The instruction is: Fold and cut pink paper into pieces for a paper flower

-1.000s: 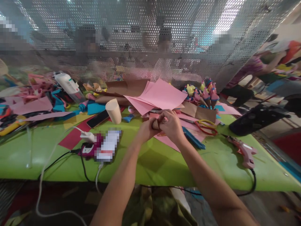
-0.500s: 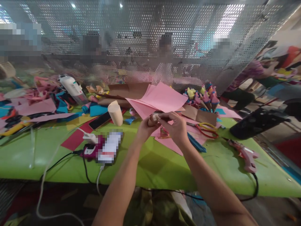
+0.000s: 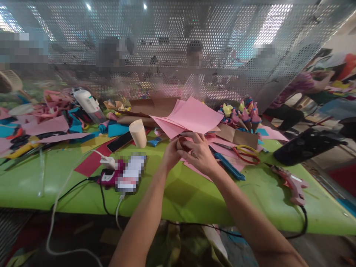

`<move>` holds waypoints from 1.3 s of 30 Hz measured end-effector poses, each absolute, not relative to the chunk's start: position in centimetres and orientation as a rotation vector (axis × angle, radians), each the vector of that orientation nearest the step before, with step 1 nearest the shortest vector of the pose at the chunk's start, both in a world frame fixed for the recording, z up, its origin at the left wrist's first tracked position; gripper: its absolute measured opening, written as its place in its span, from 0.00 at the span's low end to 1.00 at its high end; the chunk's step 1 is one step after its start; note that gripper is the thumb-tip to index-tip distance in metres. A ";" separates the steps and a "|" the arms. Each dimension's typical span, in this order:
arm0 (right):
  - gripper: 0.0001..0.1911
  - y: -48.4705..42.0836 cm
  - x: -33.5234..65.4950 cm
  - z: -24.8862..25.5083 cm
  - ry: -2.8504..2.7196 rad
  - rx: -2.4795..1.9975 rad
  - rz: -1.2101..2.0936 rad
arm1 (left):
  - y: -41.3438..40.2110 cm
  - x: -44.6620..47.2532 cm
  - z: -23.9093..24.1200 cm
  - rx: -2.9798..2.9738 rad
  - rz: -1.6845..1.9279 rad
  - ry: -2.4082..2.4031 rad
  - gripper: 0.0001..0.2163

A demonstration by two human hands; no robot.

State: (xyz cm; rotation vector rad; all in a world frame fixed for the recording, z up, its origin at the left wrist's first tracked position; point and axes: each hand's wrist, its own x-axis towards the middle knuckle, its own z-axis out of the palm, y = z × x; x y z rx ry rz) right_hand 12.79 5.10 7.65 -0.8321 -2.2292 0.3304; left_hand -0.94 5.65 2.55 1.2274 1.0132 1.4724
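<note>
My left hand (image 3: 170, 155) is closed around a small brown roll, seemingly paper (image 3: 182, 143), with its open end facing up. My right hand (image 3: 199, 152) meets it from the other side, thumb and fingers bent over the roll's top; what its fingertips touch inside is hidden. Just beyond both hands lies a stack of pink paper sheets (image 3: 191, 116). Beside my right hand are a blue cutter knife (image 3: 229, 167) and scissors with red and yellow handles (image 3: 247, 154). A pale cylinder (image 3: 138, 134) stands left of my hands.
A pink glue gun (image 3: 292, 183) lies at the right by a black bottle (image 3: 296, 148). On the left are a lit phone (image 3: 131, 174), a purple power block (image 3: 111, 174) and cables. Small pink cones (image 3: 247, 115) stand behind. A perforated metal panel (image 3: 167, 48) borders the back.
White material that showed at the top of the roll is out of sight. My right hand has turned and moved its fingers over the roll; my left hand has hardly moved.
</note>
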 end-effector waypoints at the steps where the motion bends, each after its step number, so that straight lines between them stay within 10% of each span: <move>1: 0.11 5.1 12.8 7.7 -2.225 -0.825 0.338 | 5.6 -0.8 2.8 1.184 1.482 0.967 0.15; 39: 0.09 5.5 14.2 8.7 -2.240 -0.777 0.179 | 5.5 -1.3 3.7 1.213 1.417 1.082 0.15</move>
